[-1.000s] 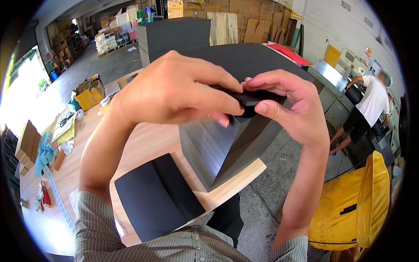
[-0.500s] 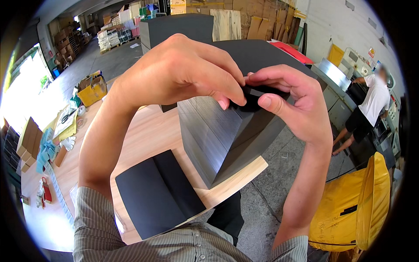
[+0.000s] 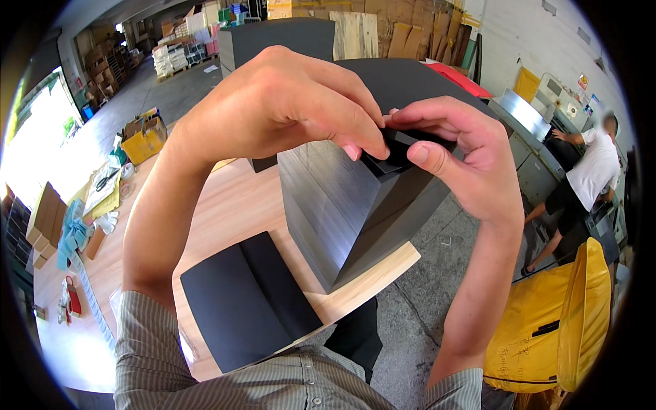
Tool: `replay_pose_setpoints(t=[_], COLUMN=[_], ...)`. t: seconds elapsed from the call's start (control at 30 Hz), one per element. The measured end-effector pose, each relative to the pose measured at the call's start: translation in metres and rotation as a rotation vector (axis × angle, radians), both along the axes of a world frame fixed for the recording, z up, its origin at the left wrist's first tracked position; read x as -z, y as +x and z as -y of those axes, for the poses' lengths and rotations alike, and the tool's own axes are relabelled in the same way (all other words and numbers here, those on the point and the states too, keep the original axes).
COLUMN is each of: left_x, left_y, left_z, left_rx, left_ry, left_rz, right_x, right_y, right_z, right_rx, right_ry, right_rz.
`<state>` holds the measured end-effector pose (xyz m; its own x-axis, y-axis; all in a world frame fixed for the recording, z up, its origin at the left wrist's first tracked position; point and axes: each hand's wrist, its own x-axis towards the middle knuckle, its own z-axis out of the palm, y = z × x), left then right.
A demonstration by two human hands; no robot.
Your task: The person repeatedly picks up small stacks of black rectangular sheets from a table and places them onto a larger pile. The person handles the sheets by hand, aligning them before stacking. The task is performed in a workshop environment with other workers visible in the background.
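The handwriting on the yellow bag (too blurred) and the small wall sign cannot be read.

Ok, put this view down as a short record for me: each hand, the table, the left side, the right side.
Left hand: fingertips at the near top corner of the tall dark stack; grip unclear
Right hand: curled at the same corner; grip unclear
Table: flat black folder-like piece, left of the stack
Left side: scissors, yellow box
Right side: yellow bag; beyond it, person in white top
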<state>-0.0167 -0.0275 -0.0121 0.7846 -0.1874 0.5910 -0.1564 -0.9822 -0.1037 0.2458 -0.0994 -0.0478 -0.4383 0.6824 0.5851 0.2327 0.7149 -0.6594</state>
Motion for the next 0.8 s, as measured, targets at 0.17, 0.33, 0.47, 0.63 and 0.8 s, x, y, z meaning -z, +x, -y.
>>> replay_pose_setpoints(t=[0.17,0.33,0.47,0.63,0.8], left_x=[0.004,0.011,0.010,0.011,0.011], left_y=[-0.003,-0.002,-0.002,-0.001,-0.001], left_z=[0.000,0.002,0.005,0.003,0.002], left_rx=[-0.031,-0.045,-0.064,-0.042,-0.034], left_ry=[0.044,0.053,0.060,0.054,0.054], left_rz=[-0.003,0.057,0.056,0.064,0.069], right_x=[0.002,0.002,0.002,0.002,0.002], right_y=[0.000,0.000,0.000,0.000,-0.001], right_z=[-0.001,0.000,-0.001,0.000,0.000], right_rx=[-0.006,-0.003,-0.003,0.001,0.003], right_ry=[0.010,0.032,0.029,0.029,0.029], right_rz=[-0.008,0.004,0.002,0.004,0.002])
